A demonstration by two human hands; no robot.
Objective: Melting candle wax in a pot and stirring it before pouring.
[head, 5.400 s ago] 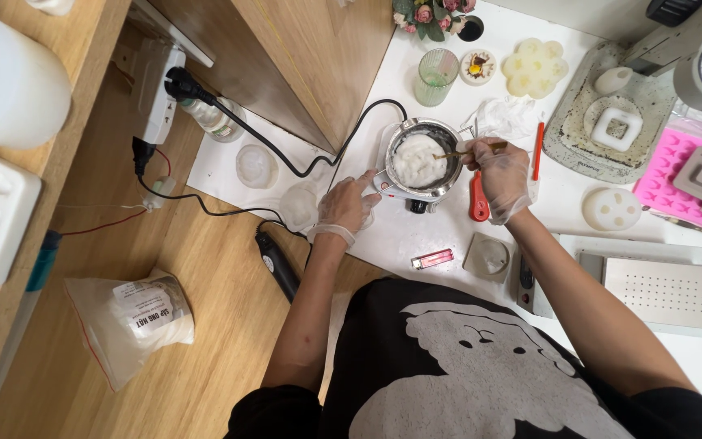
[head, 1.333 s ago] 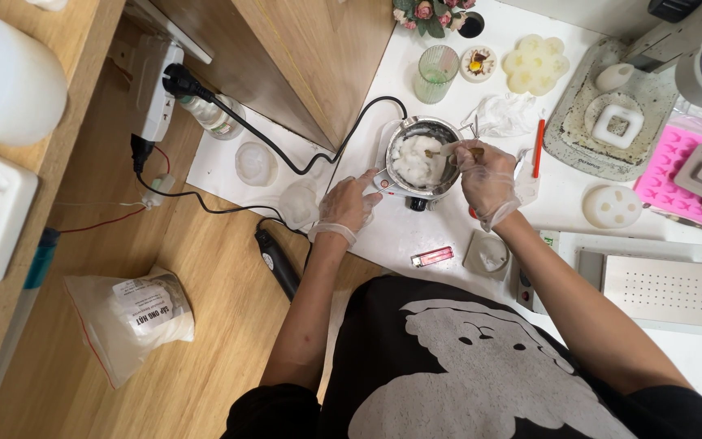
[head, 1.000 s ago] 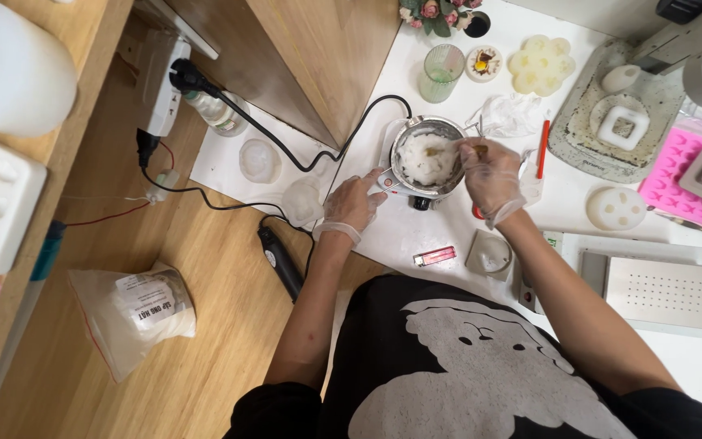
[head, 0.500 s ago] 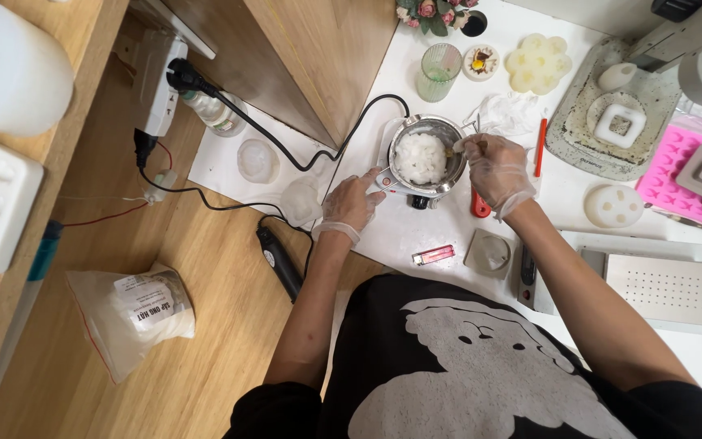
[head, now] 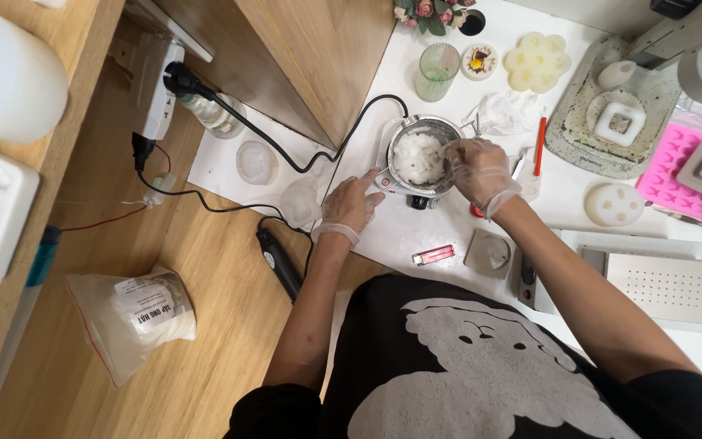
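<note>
A small metal pot (head: 404, 136) full of white wax flakes (head: 416, 157) sits on a little electric heater on the white table. My right hand (head: 478, 169), in a thin clear glove, is closed on a stirring stick that reaches into the pot at its right rim; most of the stick is hidden by the hand. My gloved left hand (head: 349, 205) rests on the table at the pot's lower left, index finger touching the heater's base near its red knob (head: 384, 180).
A black cord (head: 286, 154) runs from a power strip (head: 156, 89) to the heater. Around the pot lie a ribbed glass (head: 436, 71), crumpled plastic (head: 504, 112), a red pen (head: 539, 146), a pink lighter (head: 433, 255), silicone moulds (head: 613, 205) and a pink mould tray (head: 676, 167). A bag of white flakes (head: 144, 317) lies on the wooden floor.
My right hand has kept circling over the pot with the stick, shifting slightly left toward the rim. The wax looks more broken up. My left hand stays at the heater base.
</note>
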